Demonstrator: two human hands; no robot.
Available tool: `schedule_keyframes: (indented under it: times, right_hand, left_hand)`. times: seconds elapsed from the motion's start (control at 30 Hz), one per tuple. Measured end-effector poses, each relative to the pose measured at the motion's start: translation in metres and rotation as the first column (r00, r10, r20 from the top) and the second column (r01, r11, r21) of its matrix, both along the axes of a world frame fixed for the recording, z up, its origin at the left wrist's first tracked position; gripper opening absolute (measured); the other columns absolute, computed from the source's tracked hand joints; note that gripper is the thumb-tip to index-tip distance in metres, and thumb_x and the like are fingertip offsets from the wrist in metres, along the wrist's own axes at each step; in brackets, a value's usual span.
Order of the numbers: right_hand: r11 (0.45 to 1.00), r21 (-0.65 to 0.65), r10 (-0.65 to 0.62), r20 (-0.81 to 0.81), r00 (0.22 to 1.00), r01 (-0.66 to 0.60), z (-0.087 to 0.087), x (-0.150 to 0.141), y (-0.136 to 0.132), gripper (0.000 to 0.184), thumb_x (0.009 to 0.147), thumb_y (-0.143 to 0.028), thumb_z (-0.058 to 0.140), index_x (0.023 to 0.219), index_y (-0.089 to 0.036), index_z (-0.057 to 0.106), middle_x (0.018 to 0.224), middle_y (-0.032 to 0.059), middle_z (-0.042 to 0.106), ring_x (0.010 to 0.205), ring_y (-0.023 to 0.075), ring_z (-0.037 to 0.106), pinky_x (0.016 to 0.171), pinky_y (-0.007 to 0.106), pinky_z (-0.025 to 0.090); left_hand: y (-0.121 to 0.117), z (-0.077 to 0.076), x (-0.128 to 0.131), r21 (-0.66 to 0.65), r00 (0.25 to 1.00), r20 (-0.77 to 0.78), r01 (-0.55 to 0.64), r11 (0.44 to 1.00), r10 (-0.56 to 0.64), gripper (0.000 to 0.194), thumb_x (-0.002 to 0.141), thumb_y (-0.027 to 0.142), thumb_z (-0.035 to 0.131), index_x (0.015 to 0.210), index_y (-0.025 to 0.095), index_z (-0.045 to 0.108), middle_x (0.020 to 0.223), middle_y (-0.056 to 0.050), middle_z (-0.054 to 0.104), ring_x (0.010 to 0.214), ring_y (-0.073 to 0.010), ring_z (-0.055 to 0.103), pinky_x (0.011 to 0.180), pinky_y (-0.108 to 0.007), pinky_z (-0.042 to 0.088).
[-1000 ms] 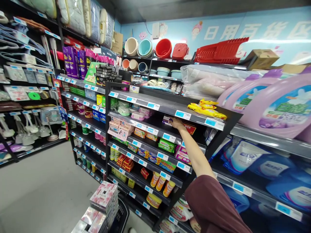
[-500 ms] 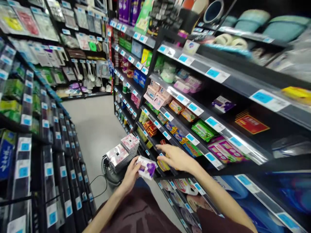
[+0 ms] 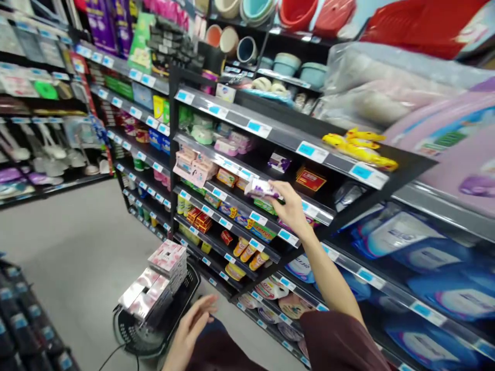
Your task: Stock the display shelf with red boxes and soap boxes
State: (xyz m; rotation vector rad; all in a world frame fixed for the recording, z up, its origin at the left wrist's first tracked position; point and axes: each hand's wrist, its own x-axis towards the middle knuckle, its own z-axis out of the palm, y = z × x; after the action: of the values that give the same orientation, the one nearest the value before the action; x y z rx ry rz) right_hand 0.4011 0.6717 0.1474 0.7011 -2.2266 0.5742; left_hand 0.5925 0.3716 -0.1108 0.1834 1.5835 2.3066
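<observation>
My right hand (image 3: pixel 291 206) is raised toward the black shelf unit (image 3: pixel 247 121) and is closed on a small white and purple packet (image 3: pixel 262 189), held just in front of the second shelf. A like packet (image 3: pixel 279 162) lies further back on that shelf beside a red box (image 3: pixel 310 180). My left hand (image 3: pixel 192 322) hangs low with its fingers spread and nothing in it, close to a black basket (image 3: pixel 181 309) on the floor that carries stacked pink and white boxes (image 3: pixel 157 281).
Shelves of small goods run along the left and back. Large purple and blue detergent bags (image 3: pixel 448 139) fill the shelves at right. Yellow items (image 3: pixel 359 147) lie on the top shelf edge. Basins (image 3: pixel 297 13) sit high up. Grey floor (image 3: pixel 69 257) opens leftward.
The packet passed from my left hand to my right, which lifted it up to the second shelf. My left hand dropped open beside the basket. The view swung back up to the shelves.
</observation>
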Motion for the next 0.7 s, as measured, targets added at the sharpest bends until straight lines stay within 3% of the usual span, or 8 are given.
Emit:
schedule_keyframes:
  times: [0.07, 0.13, 0.27, 0.4, 0.57, 0.7]
  right_hand:
    - [0.991, -0.046, -0.127, -0.109, 0.986, 0.123, 0.020, -0.034, 0.029, 0.042, 0.093, -0.032, 0.065, 0.133, -0.020, 0.062, 0.125, 0.0110, 0.062, 0.115, 0.0259, 0.060, 0.102, 0.042, 0.048]
    - [0.968, -0.083, -0.245, -0.106, 0.964, 0.237, 0.032, -0.066, 0.052, 0.043, 0.091, -0.033, 0.066, 0.130, -0.015, 0.063, 0.121, 0.0132, 0.063, 0.110, 0.0269, 0.061, 0.100, 0.043, 0.049]
    - [0.879, 0.092, -0.474, 0.073, 0.877, 0.467, 0.039, -0.113, 0.072, 0.044, 0.090, -0.026, 0.064, 0.131, -0.009, 0.065, 0.124, 0.0173, 0.061, 0.114, 0.0284, 0.058, 0.106, 0.040, 0.044]
    - [0.781, 0.179, -0.623, 0.151, 0.768, 0.598, 0.044, -0.132, 0.071, 0.042, 0.089, -0.024, 0.066, 0.129, -0.012, 0.068, 0.130, 0.0175, 0.057, 0.120, 0.0317, 0.053, 0.108, 0.042, 0.042]
    - [0.708, 0.203, -0.706, 0.166, 0.688, 0.677, 0.047, -0.143, 0.066, 0.042, 0.090, -0.024, 0.065, 0.131, -0.016, 0.068, 0.138, 0.0184, 0.051, 0.130, 0.0364, 0.043, 0.110, 0.048, 0.036]
    - [0.665, 0.215, -0.746, 0.203, 0.634, 0.715, 0.047, -0.149, 0.065, 0.044, 0.092, -0.025, 0.062, 0.134, -0.012, 0.064, 0.136, 0.0222, 0.052, 0.127, 0.0362, 0.047, 0.107, 0.048, 0.038]
  left_hand:
    - [0.001, -0.012, 0.000, -0.018, 0.999, 0.015, 0.034, 0.999, -0.034, 0.048, 0.091, 0.058, 0.062, 0.128, 0.027, 0.066, 0.133, -0.010, 0.065, 0.112, -0.0300, 0.064, 0.095, -0.041, 0.053]
    - [0.003, -0.018, 0.001, -0.023, 0.999, 0.030, 0.026, 0.999, -0.025, 0.051, 0.087, 0.063, 0.064, 0.123, 0.026, 0.069, 0.125, -0.011, 0.069, 0.106, -0.0291, 0.067, 0.090, -0.039, 0.054]
    - [0.003, -0.020, 0.002, -0.038, 0.998, 0.028, -0.047, 0.998, 0.048, 0.055, 0.084, 0.068, 0.065, 0.118, 0.025, 0.070, 0.115, -0.010, 0.073, 0.099, -0.0272, 0.068, 0.085, -0.035, 0.053]
    - [-0.001, -0.025, 0.001, -0.076, 0.997, 0.023, -0.076, 0.994, 0.078, 0.057, 0.083, 0.070, 0.064, 0.117, 0.024, 0.070, 0.115, -0.010, 0.073, 0.098, -0.0266, 0.068, 0.084, -0.034, 0.052]
    - [-0.007, -0.033, 0.003, -0.122, 0.999, 0.006, -0.049, 0.991, 0.051, 0.060, 0.086, 0.070, 0.059, 0.122, 0.023, 0.066, 0.118, -0.011, 0.071, 0.102, -0.0280, 0.067, 0.089, -0.037, 0.051]
    - [-0.010, -0.026, 0.004, -0.174, 1.000, 0.024, 0.004, 0.985, 0.000, 0.063, 0.087, 0.072, 0.056, 0.124, 0.021, 0.063, 0.121, -0.012, 0.070, 0.106, -0.0283, 0.065, 0.093, -0.038, 0.049]
